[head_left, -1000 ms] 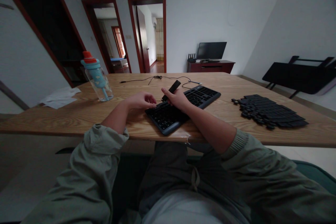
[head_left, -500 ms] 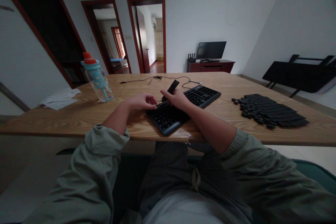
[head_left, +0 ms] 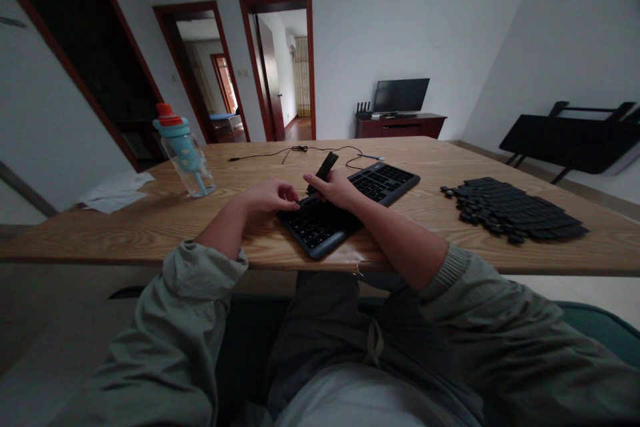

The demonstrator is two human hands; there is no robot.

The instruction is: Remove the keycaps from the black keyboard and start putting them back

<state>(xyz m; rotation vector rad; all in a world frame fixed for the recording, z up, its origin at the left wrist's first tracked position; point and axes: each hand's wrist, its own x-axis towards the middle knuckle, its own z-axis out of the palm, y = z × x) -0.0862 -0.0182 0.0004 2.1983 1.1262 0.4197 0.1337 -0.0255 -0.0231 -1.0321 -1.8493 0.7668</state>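
Observation:
A black keyboard [head_left: 320,232] lies at a slant on the wooden table in front of me. My right hand [head_left: 337,189] is closed around a flat black strip-like object [head_left: 328,163], which sticks up above the thumb; its lower end is hidden by the hand. My left hand [head_left: 274,196] is at the keyboard's far left edge, with thumb and fingertips pinched together. Whatever is between those fingertips is too small to make out. Both hands are close together over the left half of the keys.
A fanned pile of flat black pieces [head_left: 520,208] lies on the table [head_left: 240,240] at the right. A bottle with an orange lid [head_left: 186,153] stands at the left, beside white paper [head_left: 117,191]. A thin black cable [head_left: 270,155] runs behind the keyboard.
The black strip-like object in my right hand has tilted slightly. Both hands stay in nearly the same place over the keyboard, and the view has shifted a little.

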